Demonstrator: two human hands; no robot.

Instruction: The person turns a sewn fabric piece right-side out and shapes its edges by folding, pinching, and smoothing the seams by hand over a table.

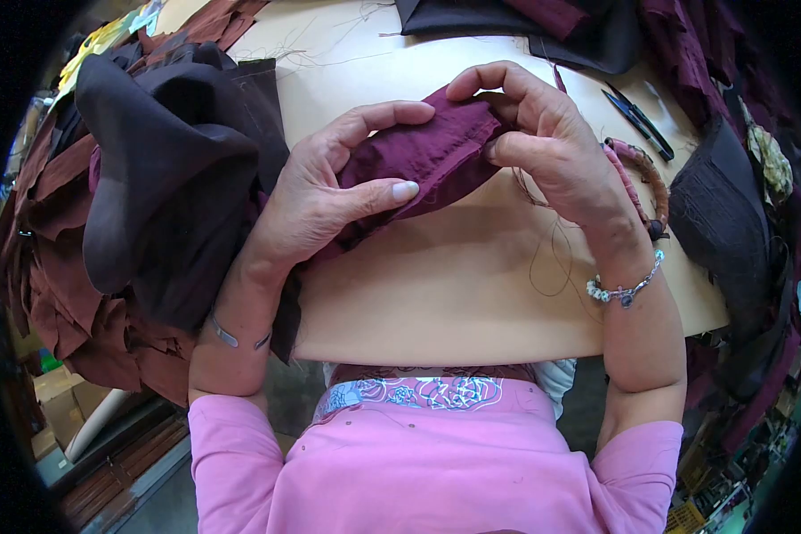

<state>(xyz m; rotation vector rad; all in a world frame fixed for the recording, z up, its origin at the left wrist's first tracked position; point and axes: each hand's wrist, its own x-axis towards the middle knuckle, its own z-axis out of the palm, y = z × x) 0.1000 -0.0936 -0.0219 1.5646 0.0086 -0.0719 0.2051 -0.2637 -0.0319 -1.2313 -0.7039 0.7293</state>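
A piece of purple fabric [418,156] is stretched between my two hands above the table. My left hand [334,169] pinches its left part, thumb on the near face and forefinger along the top. Its right end is gripped by my right hand [543,133], with the forefinger arched over the top and the thumb against the edge. A raw edge or seam runs slantwise between the two thumbs. Loose threads hang below the right hand. The underside of the fabric is mostly hidden.
Dark cloth [169,178] and brown fabric pieces [53,258] heap up on the left. Thread snips [636,120] lie at the right of the pale table [472,294], near a pink-and-brown wrapped ring [654,187]. More dark cloth [725,214] hangs over the right edge.
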